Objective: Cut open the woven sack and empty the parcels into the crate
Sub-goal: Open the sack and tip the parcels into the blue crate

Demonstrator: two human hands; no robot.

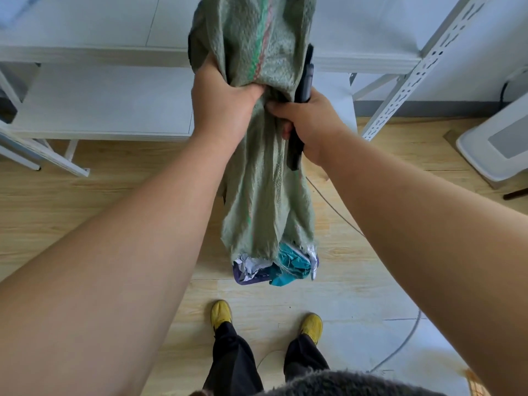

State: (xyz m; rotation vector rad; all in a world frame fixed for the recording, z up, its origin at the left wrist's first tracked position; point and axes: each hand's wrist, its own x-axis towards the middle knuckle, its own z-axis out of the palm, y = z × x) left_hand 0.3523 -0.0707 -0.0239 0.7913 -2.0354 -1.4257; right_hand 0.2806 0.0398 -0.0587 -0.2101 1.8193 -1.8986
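Observation:
A green woven sack (257,38) with a green and red stripe hangs upside down in front of me, above the floor. My left hand (223,98) grips a bunch of its fabric at mid height. Beside it, my right hand (308,124) holds a black cutter (303,81) and pinches the sack too. The sack's open lower end (265,241) is frayed. Teal, purple and white parcels (280,267) bulge out of that opening. No crate shows in view.
White metal shelving (100,55) stands behind the sack, with a slotted upright (423,67) at the right. A white bin lid (497,150) lies on the wooden floor at the far right. A grey cable (405,341) runs across the floor. My feet in yellow shoes (221,312) stand below.

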